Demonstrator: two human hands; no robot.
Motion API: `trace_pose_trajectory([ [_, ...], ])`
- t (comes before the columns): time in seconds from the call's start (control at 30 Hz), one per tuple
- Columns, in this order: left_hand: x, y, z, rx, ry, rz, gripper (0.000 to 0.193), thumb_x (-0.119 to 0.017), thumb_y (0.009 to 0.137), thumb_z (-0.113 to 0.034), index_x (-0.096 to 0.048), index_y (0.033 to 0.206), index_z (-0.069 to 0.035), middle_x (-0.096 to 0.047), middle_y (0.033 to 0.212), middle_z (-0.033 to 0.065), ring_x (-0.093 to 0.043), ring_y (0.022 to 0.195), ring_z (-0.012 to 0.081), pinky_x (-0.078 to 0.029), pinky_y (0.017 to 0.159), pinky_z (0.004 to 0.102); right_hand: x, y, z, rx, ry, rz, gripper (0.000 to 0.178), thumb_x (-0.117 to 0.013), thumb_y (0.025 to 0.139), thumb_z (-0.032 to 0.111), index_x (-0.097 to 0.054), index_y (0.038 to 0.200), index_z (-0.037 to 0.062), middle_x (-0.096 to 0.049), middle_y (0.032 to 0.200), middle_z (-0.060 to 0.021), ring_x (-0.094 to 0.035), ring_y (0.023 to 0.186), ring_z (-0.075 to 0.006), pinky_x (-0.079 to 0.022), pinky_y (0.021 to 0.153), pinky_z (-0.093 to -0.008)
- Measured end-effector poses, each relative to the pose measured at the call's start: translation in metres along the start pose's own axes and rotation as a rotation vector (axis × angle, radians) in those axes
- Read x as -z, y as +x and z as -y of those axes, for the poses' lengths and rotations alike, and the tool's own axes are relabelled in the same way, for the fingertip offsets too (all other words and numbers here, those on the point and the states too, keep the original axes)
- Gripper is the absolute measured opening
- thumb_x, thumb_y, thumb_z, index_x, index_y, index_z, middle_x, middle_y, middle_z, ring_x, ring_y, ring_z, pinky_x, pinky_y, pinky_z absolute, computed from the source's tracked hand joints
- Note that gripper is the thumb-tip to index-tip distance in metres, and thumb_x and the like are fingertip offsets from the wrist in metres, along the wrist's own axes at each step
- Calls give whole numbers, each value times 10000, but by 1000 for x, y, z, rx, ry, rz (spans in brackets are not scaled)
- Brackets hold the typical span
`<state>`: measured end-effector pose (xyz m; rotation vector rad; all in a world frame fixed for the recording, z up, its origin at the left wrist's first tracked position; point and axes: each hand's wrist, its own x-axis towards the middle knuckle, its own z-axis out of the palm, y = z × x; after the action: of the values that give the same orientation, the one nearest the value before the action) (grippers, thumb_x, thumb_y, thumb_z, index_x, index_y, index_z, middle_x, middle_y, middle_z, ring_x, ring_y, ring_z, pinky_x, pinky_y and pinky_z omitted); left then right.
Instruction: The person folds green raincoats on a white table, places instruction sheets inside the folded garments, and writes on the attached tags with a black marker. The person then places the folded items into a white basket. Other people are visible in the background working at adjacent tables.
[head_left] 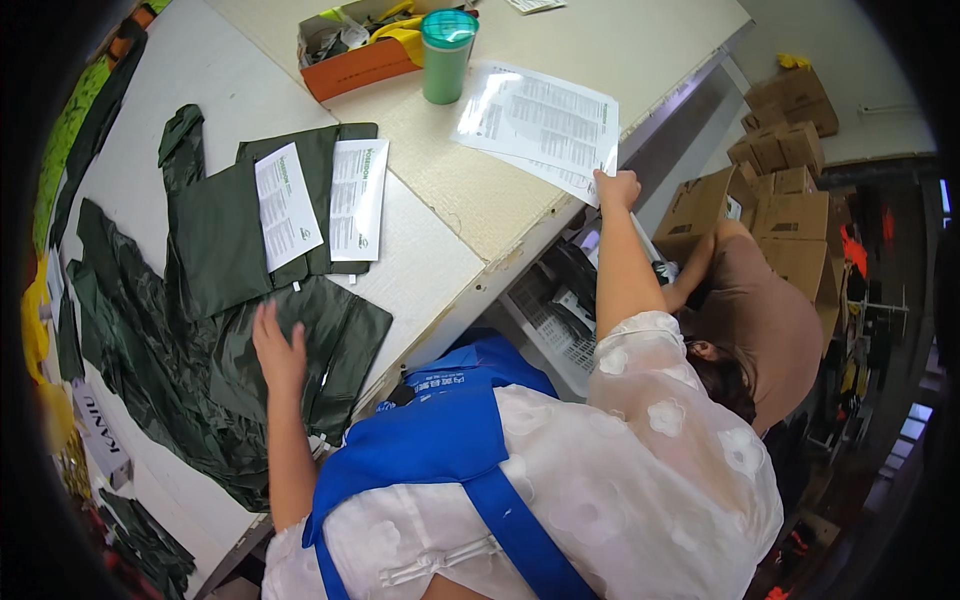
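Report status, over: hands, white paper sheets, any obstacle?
Left hand open, over glossy dark-green fabric. Right hand at corner of white paper sheets. Green teal-lidded cylindrical cup beside sheets, not blocking.

This looks like a garment workshop: dark green garments (218,235) lie on a worktable (430,228) at left, cardboard cartons (797,215) stand upper right.
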<state>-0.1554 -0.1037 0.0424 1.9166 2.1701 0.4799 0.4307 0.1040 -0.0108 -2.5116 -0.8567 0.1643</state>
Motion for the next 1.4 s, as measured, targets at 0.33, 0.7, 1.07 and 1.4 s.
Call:
trace_pose_trajectory([
  [0.33, -5, -79, -10, -14, 168, 43, 413, -663, 763, -168, -565, 1153, -75, -543, 1121, 130, -512, 1028, 323, -439, 873, 407, 63, 3, 14, -144, 736, 500, 211, -471, 867, 24, -550, 1057, -23, -640, 859, -166, -654, 646, -198, -507, 469, -237],
  [0.7, 26, -69, -10, -80, 58, 102, 354, -542, 747, -14, -532, 1093, -90, -499, 1021, 125, -557, 912, 311, -487, 746, 410, 171, -111, 78, 257, 676, 975, 205, -518, 885, 66, -568, 1063, -22, -607, 711, -20, -511, 479, -65, -400, 419, -185],
  [1.07, 46, -48, -57, 134, -238, 48, 429, -529, 764, -14, -530, 1187, -87, -513, 1024, 151, -577, 858, 358, -489, 753, 426, 121, -219, 78, 110, 803, 981, 222, -518, 891, 68, -550, 1081, -42, -623, 756, -68, -567, 524, -97, -483, 467, -205],
  [1.4, 18, -69, -81, 22, -254, 108, 461, -471, 772, -2, -495, 1216, -123, -546, 995, 190, -572, 864, 398, -474, 752, 478, 95, -332, 24, -1, 880, 1215, 428, -465, 940, 75, -322, 1321, -56, -585, 1040, -147, -652, 752, -207, -568, 687, -294],
])
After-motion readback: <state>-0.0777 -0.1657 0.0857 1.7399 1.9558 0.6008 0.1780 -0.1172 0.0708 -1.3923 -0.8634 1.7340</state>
